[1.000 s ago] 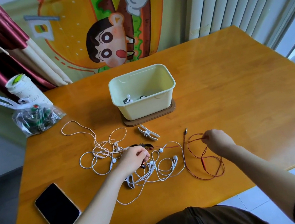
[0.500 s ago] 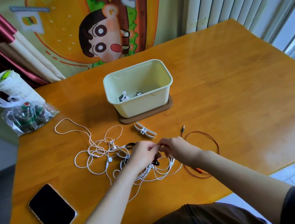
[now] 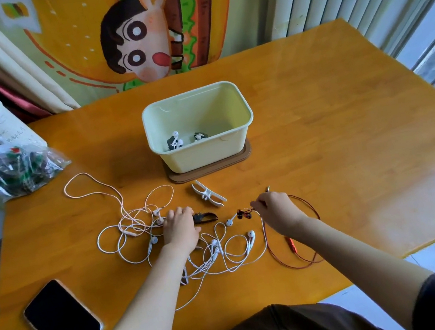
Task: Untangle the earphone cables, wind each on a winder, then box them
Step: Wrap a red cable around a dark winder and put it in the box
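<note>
Two bare hands work on tangled earphone cables spread over an orange wooden table point(image 3: 351, 141).

A smartphone point(image 3: 62, 323) lies face up at the near left. White earphone cables point(image 3: 134, 226) sprawl in a tangle. The left hand point(image 3: 179, 228) lies palm down on them, with a black winder point(image 3: 205, 217) poking out at its right edge; whether the thumb grips it cannot be told. A white winder point(image 3: 208, 194) lies just beyond, before a cream box point(image 3: 202, 153) holding wound earphones point(image 3: 176, 143). The right hand point(image 3: 275, 210) pinches the red earphone cable point(image 3: 309, 208) just behind its earbuds; the rest loops on the table.
</note>
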Demonstrator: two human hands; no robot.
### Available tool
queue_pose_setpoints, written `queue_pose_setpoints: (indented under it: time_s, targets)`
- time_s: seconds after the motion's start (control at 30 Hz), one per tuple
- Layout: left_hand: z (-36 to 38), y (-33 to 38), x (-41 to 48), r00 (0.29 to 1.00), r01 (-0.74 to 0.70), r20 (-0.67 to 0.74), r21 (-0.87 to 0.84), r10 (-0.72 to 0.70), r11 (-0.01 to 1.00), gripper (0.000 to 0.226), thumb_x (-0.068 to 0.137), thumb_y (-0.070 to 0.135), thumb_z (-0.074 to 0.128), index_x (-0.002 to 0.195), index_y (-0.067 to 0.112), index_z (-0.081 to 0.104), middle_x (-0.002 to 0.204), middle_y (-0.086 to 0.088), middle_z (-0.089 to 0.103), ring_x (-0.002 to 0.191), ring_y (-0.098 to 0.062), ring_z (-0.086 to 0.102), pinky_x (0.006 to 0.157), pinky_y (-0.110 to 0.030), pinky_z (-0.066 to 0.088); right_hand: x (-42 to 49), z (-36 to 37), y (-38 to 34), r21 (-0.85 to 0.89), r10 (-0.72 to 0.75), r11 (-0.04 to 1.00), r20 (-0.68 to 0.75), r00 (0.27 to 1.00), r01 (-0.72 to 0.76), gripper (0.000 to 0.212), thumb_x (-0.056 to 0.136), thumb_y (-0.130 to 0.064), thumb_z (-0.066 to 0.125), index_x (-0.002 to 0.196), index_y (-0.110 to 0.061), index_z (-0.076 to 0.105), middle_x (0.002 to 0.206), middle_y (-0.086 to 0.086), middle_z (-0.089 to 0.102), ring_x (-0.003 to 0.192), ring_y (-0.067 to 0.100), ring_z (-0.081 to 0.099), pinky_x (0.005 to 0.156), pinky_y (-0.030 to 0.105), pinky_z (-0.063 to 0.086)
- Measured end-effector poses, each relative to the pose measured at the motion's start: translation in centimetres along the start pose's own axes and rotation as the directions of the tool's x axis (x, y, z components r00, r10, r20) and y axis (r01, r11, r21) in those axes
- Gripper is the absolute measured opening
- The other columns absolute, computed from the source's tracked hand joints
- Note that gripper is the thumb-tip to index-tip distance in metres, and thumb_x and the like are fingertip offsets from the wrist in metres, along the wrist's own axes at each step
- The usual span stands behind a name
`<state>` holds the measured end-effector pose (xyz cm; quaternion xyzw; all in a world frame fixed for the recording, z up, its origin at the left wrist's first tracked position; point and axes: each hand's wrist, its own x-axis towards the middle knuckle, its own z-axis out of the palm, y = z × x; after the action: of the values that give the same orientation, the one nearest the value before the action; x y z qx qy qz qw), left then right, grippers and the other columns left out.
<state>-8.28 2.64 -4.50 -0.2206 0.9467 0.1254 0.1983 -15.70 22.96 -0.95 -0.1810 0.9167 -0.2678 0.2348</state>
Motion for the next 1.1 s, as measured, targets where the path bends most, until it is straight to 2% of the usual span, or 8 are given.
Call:
queue_pose_setpoints:
  time_s: [0.13,0.37,0.5,0.63,0.73,0.87,1.0,1.1]
  targets:
    - [0.3,0.3,0.1,1.0,0.008,-0.021,0.015,-0.008,1.0,0.035,0.09,0.034,0.061,0.118,0.014,0.053,0.122,-0.005,0.057,0.118,-0.024,0.046,0.1,-0.036,0.038,0.5,-0.1,-0.3,-0.012,0.049,0.999,0.115,0.992,-0.048,0.026,0.097,-0.019,0.05,0.104,0.001,0.065,0.096,0.014,0.067,0.085,0.024,0.064,0.075,0.03,0.053]
    - [0.0,0.4,-0.5,0.983,0.097,0.166,-0.093,-0.08,0.991,0.04,0.078,0.037,0.075,0.106,0.01,0.067,0.106,-0.007,0.066,0.095,-0.022,0.062,0.072,-0.028,0.05,0.7,0.6,0.4,-0.207,0.203,0.969,0.337,0.92,-0.138,0.021,0.094,-0.015,0.054,0.101,0.0,0.067,0.098,0.013,0.07,0.094,0.023,0.066,0.087,0.035,0.054]
    - [0.2,0.6,-1.4,0.988,0.07,0.146,-0.11,-0.054,0.991,0.032,0.081,0.034,0.073,0.103,0.013,0.064,0.103,-0.004,0.066,0.09,-0.019,0.061,0.068,-0.028,0.048,0.1,0.3,0.2,-0.281,0.21,0.954,0.395,0.894,-0.1,0.022,0.094,-0.019,0.056,0.104,-0.001,0.065,0.102,0.01,0.07,0.096,0.02,0.064,0.084,0.03,0.054]
    - [-0.3,1.1,-2.0,0.999,0.042,0.044,-0.257,-0.032,0.965,0.03,0.085,0.034,0.068,0.106,0.017,0.054,0.102,0.0,0.064,0.086,-0.017,0.06,0.058,-0.023,0.041,-0.3,-1.0,-0.9,-0.317,0.223,0.944,0.419,0.88,-0.088,0.033,0.094,-0.031,0.054,0.104,-0.001,0.063,0.104,0.011,0.067,0.084,0.016,0.056,0.06,0.02,0.042]
    - [-1.1,1.7,-2.5,1.0,0.022,-0.008,-0.389,-0.028,0.921,0.029,0.084,0.038,0.069,0.099,0.019,0.054,0.092,0.004,0.063,0.082,-0.015,0.061,0.056,-0.022,0.041,-0.5,-2.1,-1.8,-0.322,0.188,0.945,0.384,0.904,-0.06,0.034,0.094,-0.03,0.055,0.105,0.001,0.063,0.101,0.013,0.066,0.081,0.018,0.056,0.058,0.02,0.042]
    - [-1.4,3.2,-3.6,1.0,0.015,0.011,-0.563,-0.011,0.826,0.025,0.09,0.035,0.062,0.1,0.016,0.05,0.089,0.005,0.056,0.076,-0.01,0.053,0.053,-0.019,0.035,-0.7,-3.9,-3.8,-0.209,0.029,0.977,0.295,0.955,0.035,0.021,0.089,-0.015,0.063,0.103,-0.001,0.069,0.101,0.011,0.07,0.094,0.02,0.065,0.08,0.025,0.051]
    - [-0.9,4.5,-4.9,0.996,0.042,0.084,-0.683,0.021,0.729,0.017,0.093,0.029,0.056,0.1,0.015,0.048,0.085,0.005,0.063,0.077,-0.012,0.056,0.056,-0.021,0.036,-1.4,-5.4,-6.8,-0.062,-0.218,0.974,0.033,0.975,0.219,0.015,0.09,-0.011,0.06,0.095,-0.005,0.073,0.092,0.006,0.072,0.087,0.017,0.066,0.081,0.027,0.052]
    - [-1.1,6.0,-6.0,0.991,0.04,0.111,-0.79,0.078,0.612,0.021,0.095,0.024,0.054,0.109,0.011,0.048,0.085,0.009,0.066,0.077,-0.007,0.057,0.069,-0.024,0.047,-2.2,-5.5,-8.5,0.025,-0.318,0.945,-0.163,0.934,0.326,0.016,0.091,-0.011,0.057,0.09,-0.006,0.072,0.084,0.0,0.071,0.071,0.007,0.061,0.067,0.013,0.046]
